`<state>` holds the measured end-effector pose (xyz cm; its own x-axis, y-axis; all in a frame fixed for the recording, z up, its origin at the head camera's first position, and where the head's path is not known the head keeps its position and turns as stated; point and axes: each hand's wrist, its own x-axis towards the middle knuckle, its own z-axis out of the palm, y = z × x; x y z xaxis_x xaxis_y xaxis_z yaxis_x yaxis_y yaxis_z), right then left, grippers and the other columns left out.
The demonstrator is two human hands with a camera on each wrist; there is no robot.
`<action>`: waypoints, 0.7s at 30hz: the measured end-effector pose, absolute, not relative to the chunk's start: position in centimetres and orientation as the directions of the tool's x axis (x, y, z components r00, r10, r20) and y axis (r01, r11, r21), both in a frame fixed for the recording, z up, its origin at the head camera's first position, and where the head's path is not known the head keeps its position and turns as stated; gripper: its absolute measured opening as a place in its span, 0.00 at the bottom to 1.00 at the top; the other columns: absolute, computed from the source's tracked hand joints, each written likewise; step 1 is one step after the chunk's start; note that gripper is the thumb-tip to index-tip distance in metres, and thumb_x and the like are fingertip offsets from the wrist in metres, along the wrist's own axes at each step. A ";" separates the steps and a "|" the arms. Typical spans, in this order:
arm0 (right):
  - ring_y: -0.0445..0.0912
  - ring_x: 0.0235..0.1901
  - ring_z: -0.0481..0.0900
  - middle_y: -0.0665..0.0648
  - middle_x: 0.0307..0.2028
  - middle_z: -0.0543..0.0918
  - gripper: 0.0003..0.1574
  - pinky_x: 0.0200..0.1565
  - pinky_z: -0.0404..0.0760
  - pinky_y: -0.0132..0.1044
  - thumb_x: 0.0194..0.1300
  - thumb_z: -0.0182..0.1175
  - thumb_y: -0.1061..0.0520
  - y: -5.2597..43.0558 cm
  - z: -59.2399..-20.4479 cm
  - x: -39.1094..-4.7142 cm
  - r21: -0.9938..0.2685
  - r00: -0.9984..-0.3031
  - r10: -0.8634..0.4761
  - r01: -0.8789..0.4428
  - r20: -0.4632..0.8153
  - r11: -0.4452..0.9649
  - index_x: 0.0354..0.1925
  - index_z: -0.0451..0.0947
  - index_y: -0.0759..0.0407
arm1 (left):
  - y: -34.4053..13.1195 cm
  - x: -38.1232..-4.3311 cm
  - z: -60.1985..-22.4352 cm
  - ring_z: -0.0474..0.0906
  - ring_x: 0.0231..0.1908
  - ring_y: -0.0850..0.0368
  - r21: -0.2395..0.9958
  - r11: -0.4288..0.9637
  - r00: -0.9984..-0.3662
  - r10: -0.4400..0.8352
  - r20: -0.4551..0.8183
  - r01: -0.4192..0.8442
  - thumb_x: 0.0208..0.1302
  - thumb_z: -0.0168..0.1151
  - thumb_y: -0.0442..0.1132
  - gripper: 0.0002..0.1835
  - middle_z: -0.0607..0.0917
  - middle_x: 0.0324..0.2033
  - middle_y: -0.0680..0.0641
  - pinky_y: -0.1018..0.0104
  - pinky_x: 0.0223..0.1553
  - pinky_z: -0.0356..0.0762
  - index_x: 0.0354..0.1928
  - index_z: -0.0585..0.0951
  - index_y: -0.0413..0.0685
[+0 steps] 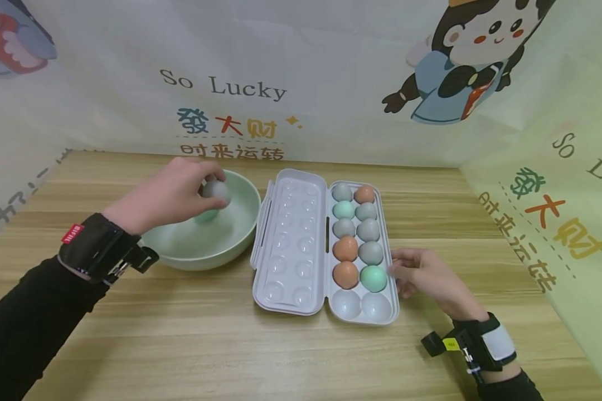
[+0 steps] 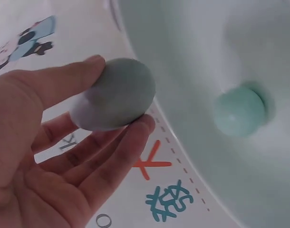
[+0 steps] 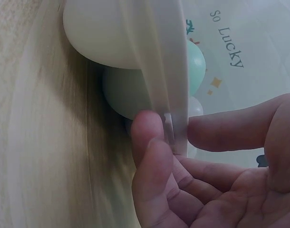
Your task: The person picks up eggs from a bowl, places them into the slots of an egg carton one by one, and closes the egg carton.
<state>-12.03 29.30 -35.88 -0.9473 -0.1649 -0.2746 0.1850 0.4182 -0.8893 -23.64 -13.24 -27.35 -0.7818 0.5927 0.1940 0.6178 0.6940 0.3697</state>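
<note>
Over the pale green bowl (image 1: 195,245), my left hand (image 1: 168,192) pinches a grey egg (image 1: 217,192) between thumb and fingers; the left wrist view shows that egg (image 2: 119,95) close up. Inside the bowl lies a mint-green egg (image 2: 240,111), partly hidden by the hand in the head view. An opened white egg carton (image 1: 337,303) stands right of the bowl. Grey, brown and green eggs fill its cups except the two nearest ones. My right hand (image 1: 426,275) grips the carton's right rim, thumb above and fingers below, as the right wrist view shows.
The carton's dimpled lid (image 1: 291,303) lies flat on its left, beside the bowl. Everything stands on a wood-grain table (image 1: 190,328). A printed white sheet (image 1: 331,133) with cartoons and lettering rises behind and along both sides.
</note>
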 end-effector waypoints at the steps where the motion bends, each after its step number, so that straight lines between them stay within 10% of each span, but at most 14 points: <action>1: 0.51 0.31 0.79 0.63 0.40 0.82 0.30 0.30 0.81 0.41 0.69 0.56 0.63 29.3 -35.9 -12.0 -0.888 -0.948 -0.162 0.185 -0.274 0.422 0.65 0.65 0.75 | -13.1 -23.4 -27.3 0.76 0.31 0.54 0.378 0.697 -0.790 0.579 0.204 0.609 0.58 0.72 0.38 0.18 0.83 0.37 0.45 0.60 0.32 0.76 0.48 0.81 0.37; 21: 0.51 0.30 0.79 0.63 0.39 0.81 0.29 0.30 0.81 0.41 0.69 0.56 0.64 29.2 -36.0 -12.1 -0.883 -0.950 -0.151 0.185 -0.273 0.432 0.64 0.66 0.75 | -11.9 -20.9 -28.3 0.79 0.37 0.52 0.461 0.648 -0.792 0.442 0.420 0.606 0.59 0.73 0.38 0.18 0.83 0.39 0.45 0.57 0.37 0.80 0.49 0.81 0.38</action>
<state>-12.14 29.25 -35.97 -0.9499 -0.1515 -0.2735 0.1852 0.4321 -0.8826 -20.90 -11.92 -28.31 -0.7923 0.4423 0.4202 0.6063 0.6477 0.4614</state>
